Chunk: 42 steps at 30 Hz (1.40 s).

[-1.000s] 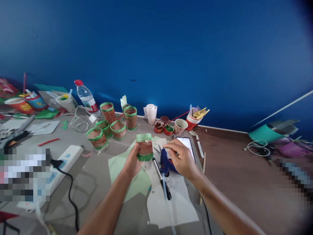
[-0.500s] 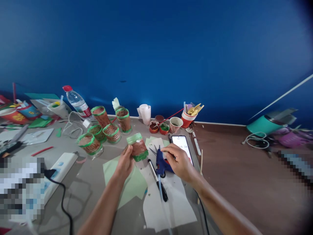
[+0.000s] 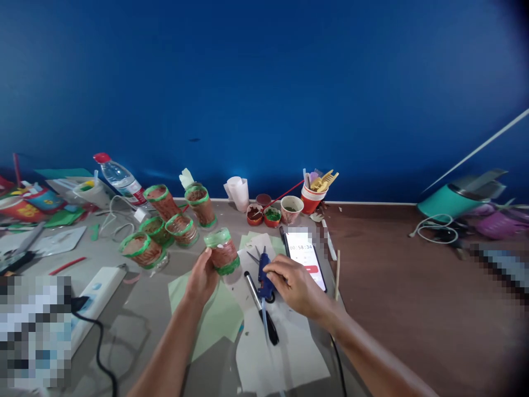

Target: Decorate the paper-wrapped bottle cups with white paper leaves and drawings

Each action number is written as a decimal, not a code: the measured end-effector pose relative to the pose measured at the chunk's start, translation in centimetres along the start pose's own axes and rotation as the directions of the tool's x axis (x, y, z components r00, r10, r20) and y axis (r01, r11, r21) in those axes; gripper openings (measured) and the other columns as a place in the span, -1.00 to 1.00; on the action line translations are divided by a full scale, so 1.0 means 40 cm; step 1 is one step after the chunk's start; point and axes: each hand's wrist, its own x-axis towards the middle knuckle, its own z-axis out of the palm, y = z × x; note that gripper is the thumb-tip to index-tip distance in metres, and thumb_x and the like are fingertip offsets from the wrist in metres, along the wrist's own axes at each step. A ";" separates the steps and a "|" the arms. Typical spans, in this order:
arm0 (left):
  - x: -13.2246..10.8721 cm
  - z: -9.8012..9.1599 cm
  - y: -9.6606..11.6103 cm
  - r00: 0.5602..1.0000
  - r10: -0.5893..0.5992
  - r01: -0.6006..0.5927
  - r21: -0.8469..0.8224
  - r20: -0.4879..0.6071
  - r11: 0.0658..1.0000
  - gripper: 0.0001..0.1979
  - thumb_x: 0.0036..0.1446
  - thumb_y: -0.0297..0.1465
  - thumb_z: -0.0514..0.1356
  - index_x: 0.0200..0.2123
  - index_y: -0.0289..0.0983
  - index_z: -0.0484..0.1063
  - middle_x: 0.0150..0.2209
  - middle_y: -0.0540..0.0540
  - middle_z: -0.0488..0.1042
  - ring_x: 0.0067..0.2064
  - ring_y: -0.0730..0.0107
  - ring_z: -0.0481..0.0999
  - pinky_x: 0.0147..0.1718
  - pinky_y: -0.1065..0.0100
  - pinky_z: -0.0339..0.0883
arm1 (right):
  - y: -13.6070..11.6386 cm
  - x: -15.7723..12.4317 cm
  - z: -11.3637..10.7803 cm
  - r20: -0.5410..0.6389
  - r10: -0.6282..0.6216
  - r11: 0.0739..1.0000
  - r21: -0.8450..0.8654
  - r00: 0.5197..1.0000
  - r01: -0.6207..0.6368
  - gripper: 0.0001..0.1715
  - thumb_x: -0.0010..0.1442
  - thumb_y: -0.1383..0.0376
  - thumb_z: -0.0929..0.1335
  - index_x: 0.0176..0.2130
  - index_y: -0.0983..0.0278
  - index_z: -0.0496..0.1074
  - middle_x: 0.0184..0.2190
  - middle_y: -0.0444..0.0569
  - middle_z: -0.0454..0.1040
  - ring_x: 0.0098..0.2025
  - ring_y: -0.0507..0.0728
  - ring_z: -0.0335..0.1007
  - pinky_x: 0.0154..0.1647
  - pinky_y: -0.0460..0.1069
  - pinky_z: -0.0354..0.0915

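My left hand is closed around the lower left side of a clear plastic cup, painted brown with green bands at its rim and base, holding it tilted above the table. With curled fingers, my right hand grips a blue glue gun; the palm hides the gun's handle. A clear glue stick sticks out of the gun's back end. Scissors lie partly under the gun. Just left of it lies a black and silver marker on white paper.
Several painted cups stand at the back left near a water bottle. Paint pots and a cup of wooden tools line the wall. A phone lies beyond my right hand. A power strip with a black cord lies left.
My right hand has moved down along the glue gun, from beside its nozzle to its body and handle. The left hand still holds the cup. The whole view has shifted slightly.
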 end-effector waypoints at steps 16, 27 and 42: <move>-0.001 -0.002 0.001 0.997 -0.070 0.070 0.013 0.017 0.997 -0.70 0.12 -0.30 0.21 -0.13 -0.35 0.53 -0.11 -0.22 0.60 -0.06 0.15 0.55 0.01 0.18 0.35 | -0.026 -0.022 0.069 0.344 -0.154 0.919 -0.295 0.926 0.263 -0.91 0.21 0.28 0.36 -0.32 0.23 0.47 -0.20 -0.01 0.49 0.00 0.23 0.22 0.04 0.14 0.14; 0.001 -0.007 0.003 0.996 -0.089 0.089 -0.006 0.016 0.996 -0.66 0.08 -0.29 0.25 -0.13 -0.38 0.52 -0.09 -0.26 0.59 -0.01 0.11 0.53 0.04 0.18 0.33 | -0.011 -0.021 0.072 0.389 -0.154 0.916 -0.288 0.908 0.279 -0.85 0.23 0.34 0.33 -0.39 0.28 0.45 -0.29 -0.01 0.50 -0.04 0.19 0.29 0.05 0.09 0.20; -0.007 0.012 -0.001 0.997 -0.043 0.044 -0.015 0.068 0.999 -0.73 0.09 -0.28 0.24 -0.16 -0.29 0.51 -0.20 -0.15 0.62 -0.12 0.16 0.58 -0.07 0.16 0.41 | -0.033 0.012 -0.003 0.309 -0.159 0.894 -0.358 0.938 0.269 -0.74 0.29 0.37 0.28 -0.43 0.31 0.46 -0.44 -0.02 0.39 -0.31 0.12 0.25 -0.21 0.01 0.19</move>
